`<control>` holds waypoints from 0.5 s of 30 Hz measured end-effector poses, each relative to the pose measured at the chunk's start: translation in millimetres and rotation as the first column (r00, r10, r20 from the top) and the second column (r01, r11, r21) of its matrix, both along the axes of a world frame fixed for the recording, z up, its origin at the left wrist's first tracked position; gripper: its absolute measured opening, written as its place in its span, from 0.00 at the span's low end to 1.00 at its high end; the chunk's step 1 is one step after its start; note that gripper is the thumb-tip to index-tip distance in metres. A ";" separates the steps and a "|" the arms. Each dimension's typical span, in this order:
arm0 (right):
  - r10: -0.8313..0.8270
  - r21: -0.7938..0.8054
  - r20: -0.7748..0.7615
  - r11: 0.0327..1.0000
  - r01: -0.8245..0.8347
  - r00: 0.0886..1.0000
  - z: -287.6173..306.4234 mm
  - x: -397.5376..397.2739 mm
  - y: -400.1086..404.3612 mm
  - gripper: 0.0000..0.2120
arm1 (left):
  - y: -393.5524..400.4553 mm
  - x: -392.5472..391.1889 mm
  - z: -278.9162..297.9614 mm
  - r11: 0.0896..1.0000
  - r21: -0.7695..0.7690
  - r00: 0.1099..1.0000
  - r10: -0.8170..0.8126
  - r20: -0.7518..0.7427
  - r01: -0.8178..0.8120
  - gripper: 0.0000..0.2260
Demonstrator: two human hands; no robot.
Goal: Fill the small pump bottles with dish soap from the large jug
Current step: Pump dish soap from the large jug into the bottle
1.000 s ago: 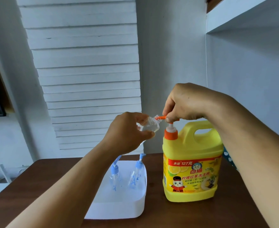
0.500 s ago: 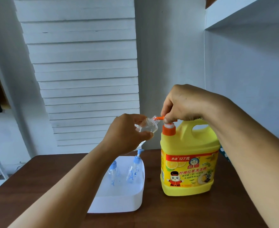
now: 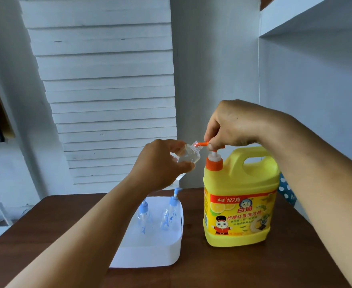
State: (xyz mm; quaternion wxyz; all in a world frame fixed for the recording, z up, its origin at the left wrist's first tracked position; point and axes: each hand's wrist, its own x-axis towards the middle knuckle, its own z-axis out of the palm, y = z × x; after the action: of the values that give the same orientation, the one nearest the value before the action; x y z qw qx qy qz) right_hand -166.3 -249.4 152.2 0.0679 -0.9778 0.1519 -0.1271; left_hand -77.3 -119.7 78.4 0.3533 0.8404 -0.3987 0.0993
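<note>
Right now we hold the small clear bottle (image 3: pixel 188 156) in our left hand (image 3: pixel 160 165), just left of frame centre, fingers (image 3: pixel 186 166) curled round its smooth, rounded plastic body. It is tilted, its open threaded neck pointing up and to the right, at the tip of the orange spout (image 3: pixel 264 143). Our right hand (image 3: pixel 233 125) sits on top of the pump head, fingers clenched round it and hiding most of it; only the spout tip and the white stem (image 3: pixel 213 155) above the orange collar (image 3: pixel 213 165) show.

The pump belongs to the large yellow jug (image 3: pixel 240 204), a boxy glossy plastic jug with a moulded handle loop, standing upright on the dark brown wood-grain bench (image 3: pixel 212 271) at centre right. Its label carries lemon slices and a cartoon cat.

Left of the jug, near but apart from it, a white rounded-corner tray (image 3: pixel 150 258) rests on the bench. Two more small pump bottles (image 3: pixel 170 217) stand in it, clear with blue prints and pale blue pump tops; our left forearm crosses in front of the tray's left side.

Behind, white horizontal slats (image 3: pixel 108 90) fill the upper left, and a blue dotted object (image 3: pixel 285 190) peeks out past the jug's right edge.
</note>
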 end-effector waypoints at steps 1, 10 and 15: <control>0.001 -0.006 0.007 1.000 -0.001 1.000 2.9 -0.5 -0.3 0.09 | 0.0 0.3 2.5 1.000 -0.009 1.000 0.001 0.007 -0.001 0.17; -0.005 0.010 -0.015 1.000 0.005 1.000 -9.4 3.7 -2.2 0.10 | -2.8 4.0 -6.8 1.000 0.027 1.000 -0.002 0.011 0.001 0.20; -0.001 0.003 0.015 1.000 0.001 1.000 3.1 1.9 -4.1 0.08 | -2.0 4.2 2.3 1.000 -0.022 1.000 -0.004 -0.001 0.004 0.19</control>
State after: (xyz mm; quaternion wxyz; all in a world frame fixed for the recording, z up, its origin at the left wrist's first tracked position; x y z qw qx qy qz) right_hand -164.3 -253.4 155.3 0.0702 -0.9767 0.1520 -0.1341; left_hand -73.1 -121.6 80.6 0.3629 0.8357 -0.3993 0.1024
